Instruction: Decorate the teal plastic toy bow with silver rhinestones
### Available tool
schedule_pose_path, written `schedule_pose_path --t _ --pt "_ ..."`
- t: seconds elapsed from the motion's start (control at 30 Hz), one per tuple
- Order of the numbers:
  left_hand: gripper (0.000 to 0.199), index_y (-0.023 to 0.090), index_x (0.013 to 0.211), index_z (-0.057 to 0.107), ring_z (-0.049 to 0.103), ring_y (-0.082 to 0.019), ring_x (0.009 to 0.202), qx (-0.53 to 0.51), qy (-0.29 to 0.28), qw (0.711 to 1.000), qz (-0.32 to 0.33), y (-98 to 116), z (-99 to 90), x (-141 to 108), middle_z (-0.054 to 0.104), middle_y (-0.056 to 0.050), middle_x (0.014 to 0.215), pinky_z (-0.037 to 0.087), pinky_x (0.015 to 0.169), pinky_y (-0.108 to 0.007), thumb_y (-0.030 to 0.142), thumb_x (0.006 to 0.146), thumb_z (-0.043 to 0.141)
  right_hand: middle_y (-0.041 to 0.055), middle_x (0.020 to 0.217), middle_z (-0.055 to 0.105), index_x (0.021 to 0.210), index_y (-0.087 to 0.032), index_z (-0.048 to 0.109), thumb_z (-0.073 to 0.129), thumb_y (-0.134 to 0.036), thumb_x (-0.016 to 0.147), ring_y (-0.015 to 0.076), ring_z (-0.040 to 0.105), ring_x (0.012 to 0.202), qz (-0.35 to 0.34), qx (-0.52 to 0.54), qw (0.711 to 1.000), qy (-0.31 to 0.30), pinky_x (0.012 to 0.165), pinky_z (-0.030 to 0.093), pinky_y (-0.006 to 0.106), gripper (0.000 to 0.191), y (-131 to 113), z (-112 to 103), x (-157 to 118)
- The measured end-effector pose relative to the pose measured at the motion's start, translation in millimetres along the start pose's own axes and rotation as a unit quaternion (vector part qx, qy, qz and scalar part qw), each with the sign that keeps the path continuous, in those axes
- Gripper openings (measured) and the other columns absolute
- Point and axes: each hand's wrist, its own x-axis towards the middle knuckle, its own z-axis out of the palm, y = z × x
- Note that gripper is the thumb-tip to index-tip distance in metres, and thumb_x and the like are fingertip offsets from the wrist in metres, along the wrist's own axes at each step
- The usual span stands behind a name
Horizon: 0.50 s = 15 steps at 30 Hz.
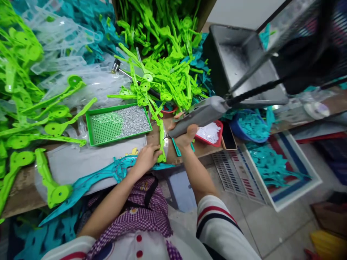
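In my right hand (189,135) is a grey electric screwdriver (202,115), held at a slant, my fingers wrapped round its body. Its tip points down-left at a bright green plastic part (162,142) near the table edge; whether it touches a screw is too small to tell. My left hand (148,157) presses its closed fingers against the lower end of that green part. Beneath my left hand lies a long teal plastic piece (93,177), stretching away to the lower left. A green tray (105,126) of small silvery screws sits just beyond my left hand.
Green parts (173,79) are heaped at the back and left, near clear plastic pieces (62,39). A hammer (117,66) lies among them. A red bowl (221,131) of white pieces, a phone (229,138), a blue bowl (240,131) and a grey bin (222,65) stand right.
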Motion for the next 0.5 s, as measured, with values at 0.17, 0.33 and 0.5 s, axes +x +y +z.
schedule_pose_path --t 0.17,0.33,0.5 --pt "0.026 0.020 0.112 0.071 0.065 -0.024 0.109 -0.008 -0.002 1.000 -0.002 2.1 -3.1 0.6 0.071 -0.008 0.115 0.047 0.097 -0.033 0.022 0.089 0.058 -0.0015 0.049 0.051 0.076 -0.023 0.063 0.045 -0.089 0.062 0.0183 0.059 0.048 -0.020 0.048 0.998 -0.030 0.044 0.048 0.031 0.070 26.4 -10.7 -6.0" --pt "0.030 0.019 0.116 0.070 0.066 -0.024 0.107 -0.015 0.004 1.000 -0.024 3.7 -5.9 0.1 0.072 -0.009 0.114 0.048 0.096 -0.032 0.022 0.088 0.060 -0.0017 0.049 0.051 0.076 -0.023 0.064 0.044 -0.088 0.064 0.0173 0.057 0.045 -0.019 0.058 0.998 -0.029 0.041 0.045 0.030 0.069 34.0 -15.4 -6.5" --pt "0.026 0.020 0.111 0.072 0.066 -0.023 0.105 -0.005 0.004 1.000 -0.029 5.2 -7.7 -0.9 0.072 -0.008 0.110 0.048 0.093 -0.031 0.023 0.088 0.061 -0.0006 0.051 0.052 0.077 -0.023 0.063 0.037 -0.092 0.062 0.0183 0.062 0.052 0.000 0.017 1.000 -0.025 0.045 0.049 0.029 0.075 45.2 -12.4 -7.7"
